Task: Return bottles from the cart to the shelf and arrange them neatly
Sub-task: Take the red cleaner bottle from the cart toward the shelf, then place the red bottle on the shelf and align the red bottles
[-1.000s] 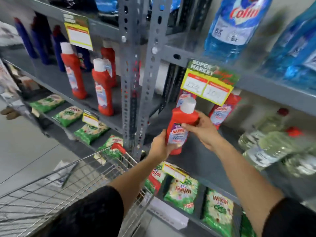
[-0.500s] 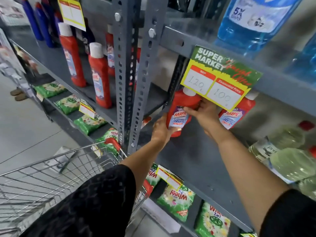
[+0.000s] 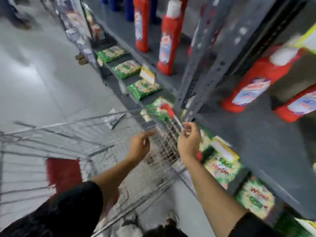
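The view is blurred by motion. My left hand [image 3: 139, 147] and my right hand [image 3: 189, 141] hover empty over the wire cart [image 3: 71, 134], fingers loosely curled and apart. A red bottle with a white cap [image 3: 254, 82] stands on the grey shelf [image 3: 256, 139] at the right, another red bottle [image 3: 297, 106] beside it. Two more red bottles [image 3: 168, 40] [image 3: 142, 23] stand on the shelf bay to the left. A red shape [image 3: 63, 175] lies low in the cart; I cannot tell what it is.
Grey slotted uprights [image 3: 205, 53] divide the shelf bays. Green detergent packets [image 3: 143, 88] lie along the lower shelf, with more [image 3: 222, 170] under my right arm. Dark blue bottles [image 3: 130, 7] stand at the back. Someone's feet [image 3: 80, 59] show on the tiled floor.
Both hands have let go of the red bottle, which now stands on the shelf, and dropped back to the cart. The camera has tipped downward.
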A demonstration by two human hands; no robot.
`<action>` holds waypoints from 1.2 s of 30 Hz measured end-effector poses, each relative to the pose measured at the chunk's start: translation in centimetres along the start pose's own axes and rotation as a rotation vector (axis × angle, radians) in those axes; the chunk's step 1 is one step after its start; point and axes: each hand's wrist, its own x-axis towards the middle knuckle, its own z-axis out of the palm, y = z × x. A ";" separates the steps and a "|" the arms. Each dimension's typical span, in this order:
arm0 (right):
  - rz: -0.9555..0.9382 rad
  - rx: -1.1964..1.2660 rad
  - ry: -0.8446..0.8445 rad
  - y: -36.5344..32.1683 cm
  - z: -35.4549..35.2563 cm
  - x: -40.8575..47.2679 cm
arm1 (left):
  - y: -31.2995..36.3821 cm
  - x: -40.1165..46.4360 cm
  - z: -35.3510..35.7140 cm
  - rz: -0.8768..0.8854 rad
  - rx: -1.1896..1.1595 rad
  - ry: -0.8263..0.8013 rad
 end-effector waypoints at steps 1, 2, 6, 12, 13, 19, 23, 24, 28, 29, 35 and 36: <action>0.088 -0.047 -0.089 0.5 2.3 -1.3 | -2.7 -0.8 -1.7 -0.093 0.065 -0.008; 0.202 -0.098 -0.208 1.1 4.6 -2.6 | -5.6 -1.8 -3.3 -0.205 0.146 -0.045; 0.429 -0.480 -0.740 7.2 14.3 -9.6 | -18.1 -6.7 -8.1 -0.596 0.415 -0.333; 0.552 -0.963 -1.316 14.5 18.9 -19.9 | -22.3 -13.9 -6.5 -0.849 0.407 -0.947; 0.612 -0.923 -1.427 14.7 19.4 -21.0 | -22.8 -15.0 -6.0 -0.881 0.392 -0.999; 1.016 -0.630 -1.613 15.8 20.5 -22.7 | -24.2 -14.9 -6.5 -1.008 0.253 -0.882; 1.337 -0.054 -1.436 13.6 19.2 -19.6 | -22.4 -12.6 -9.0 -1.003 0.033 -0.726; 1.361 0.105 -1.349 13.1 18.9 -18.4 | -21.5 -11.6 -9.6 -0.984 -0.056 -0.689; 1.165 0.466 -1.157 9.4 16.7 -12.9 | -15.9 -7.6 -10.8 -0.834 -0.399 -0.610; 1.088 0.500 -1.126 8.1 15.9 -11.5 | -14.6 -6.6 -10.7 -0.776 -0.459 -0.598; 0.683 0.637 -0.780 1.2 3.8 -3.0 | -5.3 -1.9 -6.9 -0.417 -0.448 -0.620; 0.619 0.637 -0.714 0.3 1.4 -2.0 | -3.4 -1.2 -5.9 -0.361 -0.423 -0.632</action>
